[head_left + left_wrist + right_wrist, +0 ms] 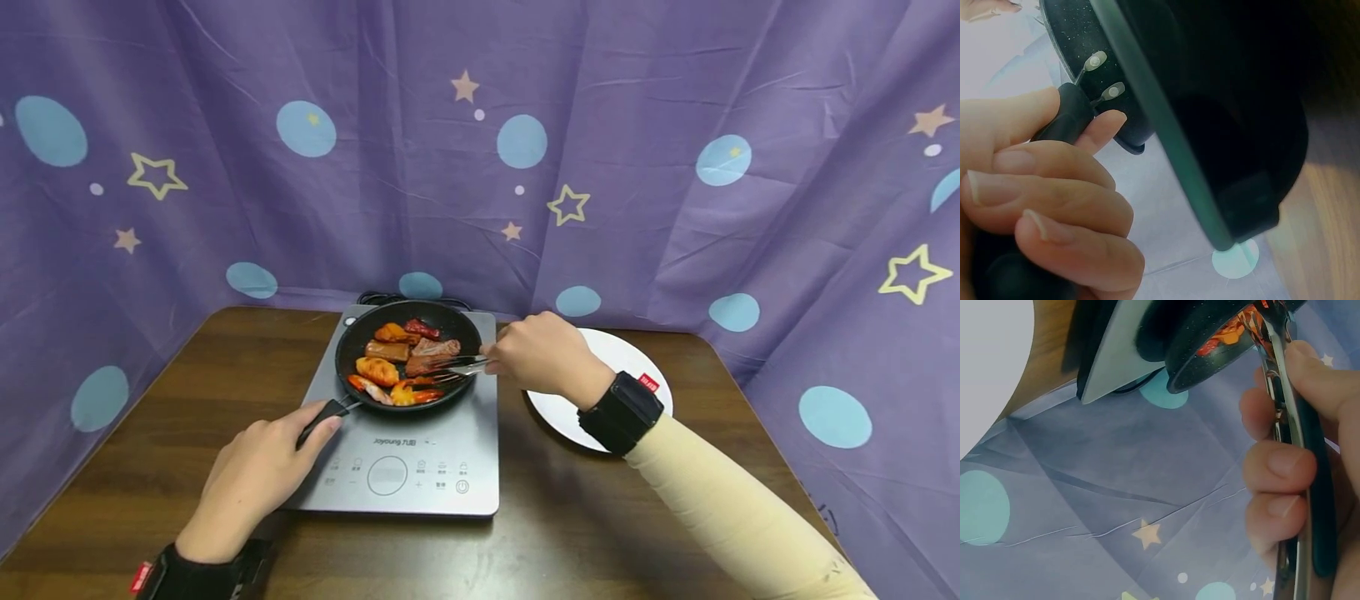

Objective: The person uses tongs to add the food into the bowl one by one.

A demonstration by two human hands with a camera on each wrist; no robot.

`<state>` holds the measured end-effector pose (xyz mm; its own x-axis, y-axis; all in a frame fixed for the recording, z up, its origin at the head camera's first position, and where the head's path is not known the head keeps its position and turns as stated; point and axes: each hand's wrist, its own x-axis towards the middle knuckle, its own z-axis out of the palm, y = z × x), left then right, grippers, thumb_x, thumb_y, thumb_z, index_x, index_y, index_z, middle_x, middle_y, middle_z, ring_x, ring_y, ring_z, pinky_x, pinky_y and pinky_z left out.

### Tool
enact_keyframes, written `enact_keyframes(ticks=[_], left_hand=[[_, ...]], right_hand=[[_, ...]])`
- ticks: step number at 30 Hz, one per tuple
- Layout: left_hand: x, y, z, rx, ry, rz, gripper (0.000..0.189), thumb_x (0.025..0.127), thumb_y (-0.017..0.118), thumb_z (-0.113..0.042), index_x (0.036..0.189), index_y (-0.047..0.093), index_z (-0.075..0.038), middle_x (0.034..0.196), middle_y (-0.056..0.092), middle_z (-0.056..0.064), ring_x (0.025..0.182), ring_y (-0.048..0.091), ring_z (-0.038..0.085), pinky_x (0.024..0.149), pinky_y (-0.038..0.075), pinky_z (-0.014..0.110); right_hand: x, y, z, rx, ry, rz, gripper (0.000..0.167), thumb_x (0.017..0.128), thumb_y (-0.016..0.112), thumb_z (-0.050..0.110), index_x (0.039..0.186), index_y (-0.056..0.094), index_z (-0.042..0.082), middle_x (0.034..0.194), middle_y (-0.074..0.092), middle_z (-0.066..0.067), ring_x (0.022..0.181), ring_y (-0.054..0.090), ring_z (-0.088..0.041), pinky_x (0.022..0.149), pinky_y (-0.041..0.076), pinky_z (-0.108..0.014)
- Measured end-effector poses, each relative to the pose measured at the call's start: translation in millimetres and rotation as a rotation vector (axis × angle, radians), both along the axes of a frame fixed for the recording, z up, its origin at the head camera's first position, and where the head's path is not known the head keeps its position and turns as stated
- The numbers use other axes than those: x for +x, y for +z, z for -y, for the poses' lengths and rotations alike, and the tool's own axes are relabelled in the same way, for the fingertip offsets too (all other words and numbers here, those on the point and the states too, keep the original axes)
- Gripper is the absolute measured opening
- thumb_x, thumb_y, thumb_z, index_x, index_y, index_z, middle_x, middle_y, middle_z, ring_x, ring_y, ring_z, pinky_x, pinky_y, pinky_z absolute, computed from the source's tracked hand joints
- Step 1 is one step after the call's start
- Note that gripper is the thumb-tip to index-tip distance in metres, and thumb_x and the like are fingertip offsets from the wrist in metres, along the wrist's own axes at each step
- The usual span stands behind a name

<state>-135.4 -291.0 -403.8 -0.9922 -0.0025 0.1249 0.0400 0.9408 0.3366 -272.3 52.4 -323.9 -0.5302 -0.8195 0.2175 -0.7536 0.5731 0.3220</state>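
Note:
My left hand (262, 467) grips the black handle (318, 421) of a frying pan (453, 321), thumb along the top. In the left wrist view its fingers curl round that handle (1066, 115), below two rivets on the pan's wall. On the right, my right hand (540, 354) holds metal tongs (468, 367), whose prongs reach over the pan's right side among the food. Dark grips on the tongs (1316, 487) show in the right wrist view. Several pieces lie in the pan: brown meat slices (435, 348), a golden wing-like piece (377, 371) and orange-red shrimp-like pieces (370, 389).
Under the pan is a silver induction cooktop (450, 450) with a touch panel. A white plate (630, 354) stands to its right, partly behind the right wrist. Black cable (375, 297) lies behind the cooktop. The wooden table (172, 400) ends at a purple curtain (420, 192).

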Motion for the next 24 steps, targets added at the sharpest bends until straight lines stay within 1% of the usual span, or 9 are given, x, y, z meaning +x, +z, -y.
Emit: enact_keyframes(ticks=[3, 7, 11, 14, 16, 19, 21, 24], left_hand=[[0.9, -0.4, 0.3, 0.000, 0.002, -0.001, 0.060, 0.109, 0.055, -0.054, 0.145, 0.066, -0.008, 0.123, 0.073, 0.028, 0.100, 0.073, 0.051, 0.058, 0.055, 0.056], [1.4, -0.6, 0.7, 0.002, 0.005, 0.000, 0.060, 0.109, 0.055, -0.056, 0.145, 0.066, -0.009, 0.125, 0.073, 0.027, 0.103, 0.073, 0.051, 0.061, 0.055, 0.058], [0.8, -0.3, 0.4, 0.002, 0.005, 0.003, 0.060, 0.109, 0.054, -0.056, 0.145, 0.066, -0.009, 0.124, 0.073, 0.027, 0.102, 0.073, 0.051, 0.059, 0.054, 0.057], [-0.7, 0.2, 0.1, 0.005, 0.001, 0.002, 0.060, 0.109, 0.054, -0.055, 0.145, 0.066, -0.008, 0.123, 0.073, 0.028, 0.099, 0.073, 0.051, 0.056, 0.053, 0.054], [-1.5, 0.4, 0.3, 0.008, -0.002, 0.003, 0.060, 0.109, 0.054, -0.054, 0.145, 0.066, -0.007, 0.121, 0.073, 0.028, 0.095, 0.074, 0.049, 0.054, 0.052, 0.051], [-1.6, 0.5, 0.3, 0.009, -0.005, 0.006, 0.060, 0.109, 0.055, -0.053, 0.145, 0.065, -0.007, 0.120, 0.074, 0.029, 0.092, 0.074, 0.048, 0.052, 0.051, 0.049], [-1.1, 0.3, 0.0, 0.009, -0.006, 0.009, 0.059, 0.109, 0.056, -0.052, 0.145, 0.065, -0.007, 0.120, 0.074, 0.029, 0.091, 0.075, 0.048, 0.052, 0.052, 0.048], [-0.8, 0.3, 0.2, 0.006, -0.006, 0.009, 0.059, 0.109, 0.055, -0.053, 0.145, 0.066, -0.007, 0.120, 0.074, 0.029, 0.093, 0.074, 0.049, 0.054, 0.053, 0.051]], right_hand=[[-1.1, -0.4, -2.0, -0.003, 0.004, -0.014, 0.016, 0.097, 0.077, 0.044, 0.091, 0.079, 0.030, 0.069, 0.068, 0.007, 0.058, 0.066, -0.018, 0.052, 0.053, -0.042], [-2.1, -0.5, -3.8, -0.002, 0.027, -0.086, 0.021, 0.093, 0.081, 0.041, 0.079, 0.071, 0.029, 0.065, 0.062, 0.010, 0.050, 0.056, -0.016, 0.046, 0.049, -0.042], [-2.9, -3.7, -6.3, -0.005, 0.069, -0.176, 0.028, 0.097, 0.077, 0.029, 0.071, 0.066, 0.028, 0.062, 0.059, 0.011, 0.046, 0.044, -0.012, 0.042, 0.044, -0.039], [-3.1, -5.7, -7.9, 0.005, 0.087, -0.234, 0.030, 0.099, 0.073, 0.020, 0.071, 0.065, 0.029, 0.065, 0.061, 0.010, 0.046, 0.044, -0.011, 0.041, 0.043, -0.038], [-3.5, -5.6, -8.3, 0.019, 0.089, -0.258, 0.025, 0.098, 0.074, 0.022, 0.075, 0.067, 0.030, 0.068, 0.063, 0.010, 0.045, 0.045, -0.011, 0.041, 0.044, -0.037], [-4.6, -3.8, -7.4, 0.042, 0.087, -0.264, 0.020, 0.099, 0.074, 0.027, 0.079, 0.072, 0.031, 0.069, 0.063, 0.011, 0.045, 0.046, -0.012, 0.041, 0.044, -0.037], [-5.2, -2.1, -6.7, 0.048, 0.097, -0.262, 0.022, 0.100, 0.073, 0.033, 0.078, 0.073, 0.032, 0.068, 0.063, 0.012, 0.045, 0.045, -0.011, 0.041, 0.044, -0.037], [-5.4, 1.1, -6.3, 0.040, 0.112, -0.255, 0.032, 0.102, 0.071, 0.036, 0.070, 0.071, 0.031, 0.065, 0.062, 0.013, 0.043, 0.044, -0.012, 0.041, 0.044, -0.037]])
